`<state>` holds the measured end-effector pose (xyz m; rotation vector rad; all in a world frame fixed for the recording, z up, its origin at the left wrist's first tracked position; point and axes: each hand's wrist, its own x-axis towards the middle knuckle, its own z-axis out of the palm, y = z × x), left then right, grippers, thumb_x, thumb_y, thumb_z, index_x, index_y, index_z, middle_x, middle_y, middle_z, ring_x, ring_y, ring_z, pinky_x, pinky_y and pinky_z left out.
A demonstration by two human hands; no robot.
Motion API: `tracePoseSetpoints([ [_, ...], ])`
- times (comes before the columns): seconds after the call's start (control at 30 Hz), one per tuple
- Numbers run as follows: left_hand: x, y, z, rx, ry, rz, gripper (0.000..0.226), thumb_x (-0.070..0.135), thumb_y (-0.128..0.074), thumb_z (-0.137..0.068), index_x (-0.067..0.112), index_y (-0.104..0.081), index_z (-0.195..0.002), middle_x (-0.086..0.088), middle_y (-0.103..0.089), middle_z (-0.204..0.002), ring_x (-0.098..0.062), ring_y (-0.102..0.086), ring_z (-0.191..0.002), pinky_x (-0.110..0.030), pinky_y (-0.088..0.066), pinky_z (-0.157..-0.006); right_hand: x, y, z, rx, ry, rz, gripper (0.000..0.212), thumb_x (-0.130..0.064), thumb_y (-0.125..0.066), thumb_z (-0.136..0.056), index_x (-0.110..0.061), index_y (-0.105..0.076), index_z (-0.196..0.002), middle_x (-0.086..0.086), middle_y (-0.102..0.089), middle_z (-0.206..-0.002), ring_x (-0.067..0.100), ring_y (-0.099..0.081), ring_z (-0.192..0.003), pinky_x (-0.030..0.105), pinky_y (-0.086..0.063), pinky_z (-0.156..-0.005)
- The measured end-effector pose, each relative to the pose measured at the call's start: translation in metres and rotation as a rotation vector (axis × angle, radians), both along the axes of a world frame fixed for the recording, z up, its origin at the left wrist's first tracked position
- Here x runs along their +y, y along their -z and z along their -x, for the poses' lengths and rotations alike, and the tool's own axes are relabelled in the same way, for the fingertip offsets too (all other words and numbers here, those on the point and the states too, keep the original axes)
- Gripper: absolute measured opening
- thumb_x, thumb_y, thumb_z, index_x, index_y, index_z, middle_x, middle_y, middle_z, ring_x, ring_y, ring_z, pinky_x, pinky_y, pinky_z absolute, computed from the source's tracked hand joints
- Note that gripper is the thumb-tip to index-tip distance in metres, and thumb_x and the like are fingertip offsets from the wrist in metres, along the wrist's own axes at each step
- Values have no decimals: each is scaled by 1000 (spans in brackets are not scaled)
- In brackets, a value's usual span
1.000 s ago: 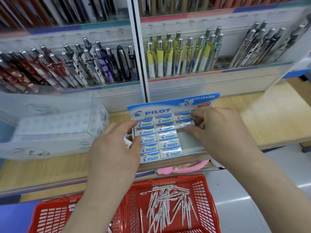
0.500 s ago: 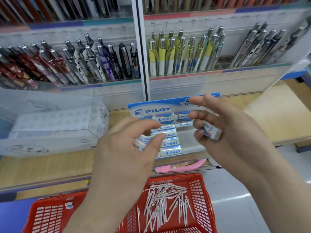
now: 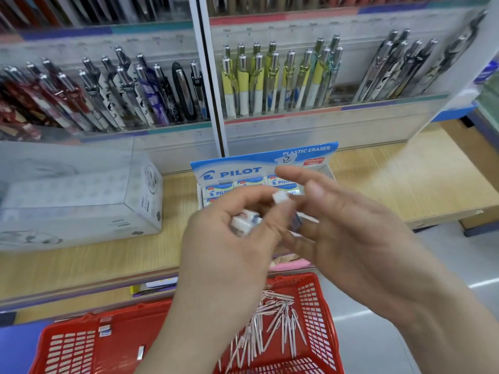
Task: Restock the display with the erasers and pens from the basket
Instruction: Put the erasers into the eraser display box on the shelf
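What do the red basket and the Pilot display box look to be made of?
The red basket: apparently moulded plastic, with a uniform glossy red and slotted lattice walls. The Pilot display box: likely printed card, judging by its thin flat header panel with matte blue-and-white print, though a coated finish cannot be ruled out.

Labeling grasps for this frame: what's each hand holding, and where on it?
Left hand holds a small eraser, pinched across its sides between thumb and fingers. Another white eraser end sits at the fingertips; right hand is open beside it, contact unclear.
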<state>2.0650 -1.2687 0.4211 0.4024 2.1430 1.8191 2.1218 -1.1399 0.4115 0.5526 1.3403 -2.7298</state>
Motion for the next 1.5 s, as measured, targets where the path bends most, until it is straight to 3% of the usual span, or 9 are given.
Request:
tracePoseSetpoints([
  [0.17,-2,0,6,-220,-68,-56,28,46,-62,-68,19,-70,-68,11,-57,-51,2,-43,-38,-7,-31,-41,0,-1,-6,14,108,-411,28,-12,-75,-68,-19,-71,-94,7,-72,-91,22,-70,-82,26,-50,-70],
  [0.37,-1,6,8,-180,-36,83,48,61,-53,-71,14,-63,-67,8,-55,-55,-7,-39,-44,-22,-32,-50,-4,-5,-8,30,180,-513,19,-15,-72,-68,-12,-72,-87,11,-74,-84,19,-72,-71,20,-54,-64],
  [0.63,5,1,5,-66,36,182,53,52,-48,-81,5,-55,-58,7,-39,-35,-4,-35,-34,-13,-27,-39,0,-6,-6,85,217,-558,23,-14,-75,-62,-16,-73,-85,9,-74,-82,14,-68,-69,20,-54,-66],
  [0.77,7,2,6,-91,49,170,43,44,-54,-85,12,-56,-56,10,-39,-35,-4,-32,-32,-9,-27,-35,1,-8,-6,39,183,-600,21,-13,-74,-70,-11,-67,-91,12,-72,-89,17,-69,-69,27,-57,-65],
  [0.93,6,5,11,-48,104,188,27,38,-64,-82,20,-64,-62,15,-45,-38,0,-38,-35,-8,-26,-39,3,-8,-3,3,152,-719,26,-4,-76,-76,-19,-62,-93,16,-62,-78,45,-59,-66,59,-50,-59],
  [1.07,-3,10,23,77,25,279,17,35,-67,-80,26,-68,-66,13,-63,-59,-2,-53,-53,-12,-37,-49,12,-1,0,-51,133,-877,21,-5,-72,-72,-21,-64,-82,10,-68,-79,34,-66,-66,42,-54,-55],
  [1.23,-31,27,37,290,-141,542,3,34,-67,-75,37,-65,-74,10,-63,-70,-1,-56,-72,-16,-40,-59,24,4,11,-143,-41,-1412,20,-17,-73,-75,-29,-59,-85,-14,-67,-79,-9,-57,-66,11,-45,-64],
  [1.37,-38,38,38,361,-138,633,14,28,-70,-77,37,-65,-87,10,-59,-75,-1,-54,-73,-21,-35,-63,27,11,16,-158,-111,-1601,21,-20,-76,-76,-30,-66,-93,-20,-50,-84,-5,-46,-67,15,-34,-66],
  [1.5,-36,40,40,383,-116,618,16,18,-71,-77,32,-67,-83,11,-59,-73,3,-53,-79,-9,-34,-63,27,14,19,-201,-111,-1675,22,-21,-76,-76,-24,-70,-97,-13,-46,-91,9,-52,-78,26,-45,-77],
])
